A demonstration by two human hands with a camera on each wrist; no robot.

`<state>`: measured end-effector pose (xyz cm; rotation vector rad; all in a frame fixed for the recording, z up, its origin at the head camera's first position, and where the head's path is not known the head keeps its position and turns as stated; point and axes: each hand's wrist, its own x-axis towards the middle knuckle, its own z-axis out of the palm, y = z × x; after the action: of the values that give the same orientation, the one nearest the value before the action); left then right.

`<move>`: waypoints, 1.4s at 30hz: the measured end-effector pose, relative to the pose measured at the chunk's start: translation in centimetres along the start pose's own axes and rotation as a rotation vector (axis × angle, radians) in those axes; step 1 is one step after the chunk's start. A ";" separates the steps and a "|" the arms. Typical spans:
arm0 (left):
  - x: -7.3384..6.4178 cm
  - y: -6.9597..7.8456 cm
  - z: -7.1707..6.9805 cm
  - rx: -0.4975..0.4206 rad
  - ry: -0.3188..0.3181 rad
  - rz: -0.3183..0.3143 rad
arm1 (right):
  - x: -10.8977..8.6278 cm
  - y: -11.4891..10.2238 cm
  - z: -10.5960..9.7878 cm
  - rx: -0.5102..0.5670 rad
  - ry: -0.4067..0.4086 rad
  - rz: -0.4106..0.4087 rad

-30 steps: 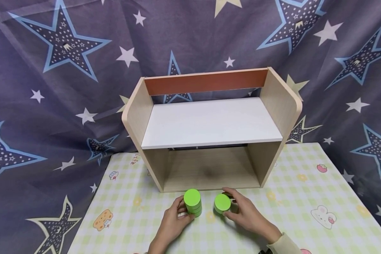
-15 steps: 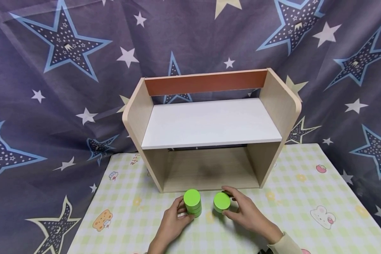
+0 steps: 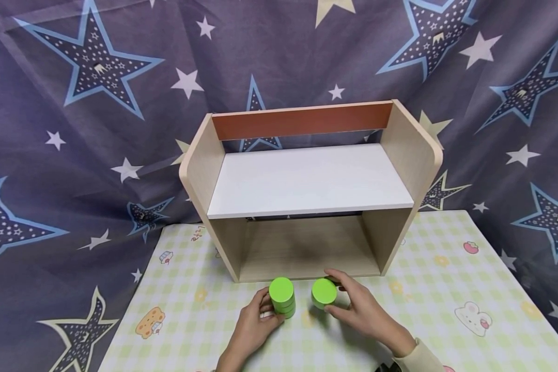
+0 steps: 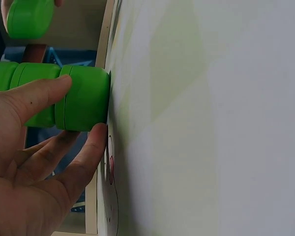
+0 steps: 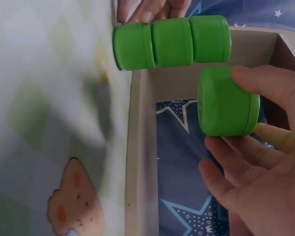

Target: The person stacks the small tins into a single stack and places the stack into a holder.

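Note:
Three small green round containers (image 3: 281, 291), apparently lidded, stand stacked upright on the table in front of the shelf unit. My left hand (image 3: 254, 324) holds this stack low down; in the left wrist view its thumb and fingers lie on opposite sides of the lower containers (image 4: 88, 96). Just right of the stack, my right hand (image 3: 362, 314) grips another green container (image 3: 323, 292) between thumb and fingers. The right wrist view shows that container (image 5: 225, 103) off the table, near the height of the top of the stack (image 5: 172, 42) and apart from it.
Behind both hands stands a wooden shelf unit (image 3: 310, 181) with a white upper shelf and an open lower compartment. A checked cloth (image 3: 446, 289) with cartoon prints covers the table. A dark star-patterned curtain (image 3: 121, 139) hangs at the back.
My right hand and its green container have shifted slightly up and to the left in the head view, towards the stack. The left hand and the stack have stayed put.

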<state>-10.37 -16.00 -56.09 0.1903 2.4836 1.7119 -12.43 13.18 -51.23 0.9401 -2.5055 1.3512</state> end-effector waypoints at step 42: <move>0.0 -0.1 0.0 0.031 0.014 -0.013 | 2.3 -2.6 -0.6 -0.011 -0.003 -0.063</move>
<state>-10.39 -16.06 -56.18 0.1647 2.5162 1.6767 -12.81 11.56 -48.09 1.0105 -2.4603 1.3175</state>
